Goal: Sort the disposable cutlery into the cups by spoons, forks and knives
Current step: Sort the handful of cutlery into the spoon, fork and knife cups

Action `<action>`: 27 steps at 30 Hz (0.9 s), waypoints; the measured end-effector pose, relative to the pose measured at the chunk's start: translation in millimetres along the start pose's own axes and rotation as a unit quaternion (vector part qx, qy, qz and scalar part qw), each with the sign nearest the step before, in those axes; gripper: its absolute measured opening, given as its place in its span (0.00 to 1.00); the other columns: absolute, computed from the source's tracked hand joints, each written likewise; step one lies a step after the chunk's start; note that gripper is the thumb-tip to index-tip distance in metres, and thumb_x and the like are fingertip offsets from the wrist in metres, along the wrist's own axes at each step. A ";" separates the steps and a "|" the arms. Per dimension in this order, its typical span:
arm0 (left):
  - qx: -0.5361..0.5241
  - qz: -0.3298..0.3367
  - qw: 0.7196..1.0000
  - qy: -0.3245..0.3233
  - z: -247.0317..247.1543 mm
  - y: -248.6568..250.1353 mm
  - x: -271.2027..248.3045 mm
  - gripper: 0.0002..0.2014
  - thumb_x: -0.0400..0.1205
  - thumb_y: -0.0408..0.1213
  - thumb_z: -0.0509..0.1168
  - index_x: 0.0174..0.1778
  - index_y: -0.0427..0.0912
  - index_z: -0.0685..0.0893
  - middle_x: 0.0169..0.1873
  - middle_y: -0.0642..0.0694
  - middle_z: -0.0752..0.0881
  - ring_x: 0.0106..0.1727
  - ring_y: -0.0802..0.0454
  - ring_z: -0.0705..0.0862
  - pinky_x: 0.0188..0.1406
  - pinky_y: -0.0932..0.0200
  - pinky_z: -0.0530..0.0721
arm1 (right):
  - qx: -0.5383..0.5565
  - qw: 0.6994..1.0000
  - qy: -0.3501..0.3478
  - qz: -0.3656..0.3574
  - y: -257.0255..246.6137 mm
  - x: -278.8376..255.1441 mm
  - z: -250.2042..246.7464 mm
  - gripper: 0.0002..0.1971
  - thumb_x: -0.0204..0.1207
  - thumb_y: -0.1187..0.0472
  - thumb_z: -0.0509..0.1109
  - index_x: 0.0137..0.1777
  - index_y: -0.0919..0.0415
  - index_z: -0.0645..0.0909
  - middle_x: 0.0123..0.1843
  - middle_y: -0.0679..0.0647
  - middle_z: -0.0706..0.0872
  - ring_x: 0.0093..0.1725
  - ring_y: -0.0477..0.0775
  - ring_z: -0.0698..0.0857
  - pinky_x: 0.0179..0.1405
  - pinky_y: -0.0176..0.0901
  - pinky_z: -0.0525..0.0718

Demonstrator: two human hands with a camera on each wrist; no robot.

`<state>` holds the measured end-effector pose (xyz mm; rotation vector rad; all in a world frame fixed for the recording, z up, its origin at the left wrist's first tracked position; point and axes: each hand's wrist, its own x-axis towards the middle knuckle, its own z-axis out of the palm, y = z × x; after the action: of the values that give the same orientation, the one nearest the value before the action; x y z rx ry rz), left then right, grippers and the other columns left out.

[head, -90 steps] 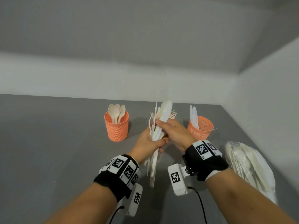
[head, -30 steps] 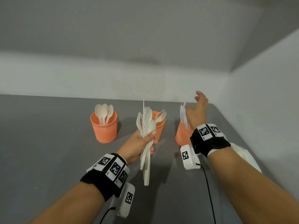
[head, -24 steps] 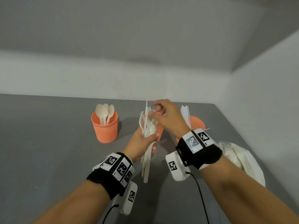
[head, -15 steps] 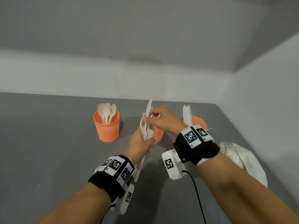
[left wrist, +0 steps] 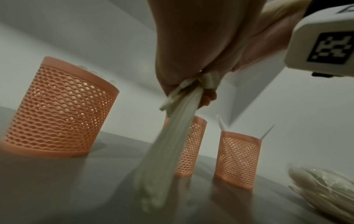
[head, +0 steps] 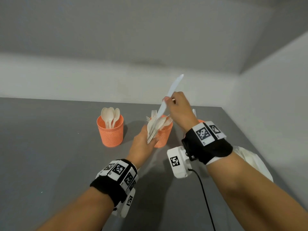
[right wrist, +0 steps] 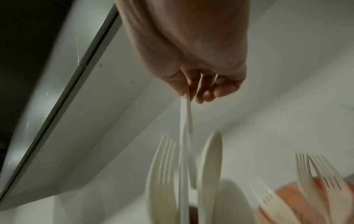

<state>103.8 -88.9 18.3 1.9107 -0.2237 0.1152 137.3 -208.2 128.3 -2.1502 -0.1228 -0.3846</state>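
Note:
Three orange mesh cups stand in a row on the grey table: the spoon cup (head: 110,132), the fork cup (head: 163,135), and the knife cup (head: 200,121), mostly hidden behind my right wrist. My left hand (head: 150,140) grips a bundle of white cutlery (head: 155,127) upright in front of the fork cup; its handles hang below the fist (left wrist: 172,128). My right hand (head: 168,100) pinches one white knife (head: 173,88) at mid-length, raised aslant above the bundle. In the right wrist view the knife (right wrist: 184,128) hangs from my fingers beside forks and a spoon.
A clear plastic bag of more white cutlery (head: 250,160) lies on the table at the right, close to the side wall. The back wall runs just behind the cups. A cable trails from the right wrist camera.
My right hand came back from the knife cup to the bundle, pinched a knife and has drawn it upward, nearly free. My left hand has kept holding the bundle.

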 end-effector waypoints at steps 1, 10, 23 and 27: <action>-0.002 -0.001 1.000 -0.006 0.5 -0.6 -1.0 0.21 0.81 0.34 0.65 0.70 0.44 0.71 0.43 0.52 0.80 0.39 0.53 0.77 0.42 0.56 0.77 | 0.023 1.000 0.017 0.002 -1.0 3.4 -7.7 0.11 0.84 0.62 0.55 0.49 0.67 0.77 0.50 0.58 0.74 0.41 0.50 0.76 0.32 0.28 0.72; -0.213 -0.101 0.970 -0.058 -1.3 -1.0 -6.2 0.14 0.85 0.39 0.58 0.57 0.30 0.77 0.35 0.49 0.85 0.23 0.55 0.75 0.24 0.65 0.78 | -0.023 0.976 0.217 -0.031 30.8 23.3 -75.5 0.07 0.85 0.62 0.51 0.47 0.63 0.66 0.33 0.51 0.72 0.37 0.56 0.74 0.29 0.29 0.72; -0.407 -0.140 0.888 -0.161 -13.4 12.6 -4.8 0.13 0.82 0.24 0.58 0.45 0.34 0.88 0.39 0.39 0.82 0.33 0.54 0.82 0.32 0.64 0.83 | -0.274 0.946 -0.049 0.166 93.3 13.7 -50.4 0.15 0.84 0.64 0.53 0.53 0.73 0.78 0.53 0.67 0.83 0.55 0.67 0.82 0.48 0.48 0.73; -0.447 -0.164 0.866 -0.151 -17.1 15.7 -5.8 0.09 0.84 0.28 0.57 0.50 0.39 0.82 0.36 0.42 0.84 0.29 0.53 0.81 0.30 0.61 0.83 | -0.267 0.947 -0.044 0.174 92.6 12.1 -48.2 0.19 0.81 0.68 0.56 0.71 0.72 0.69 0.72 0.68 0.72 0.71 0.65 0.73 0.65 0.47 0.70</action>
<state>95.3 -77.4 37.5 0.9973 -0.1198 -0.4569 159.1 -301.4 84.9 -2.6599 0.3490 -0.1192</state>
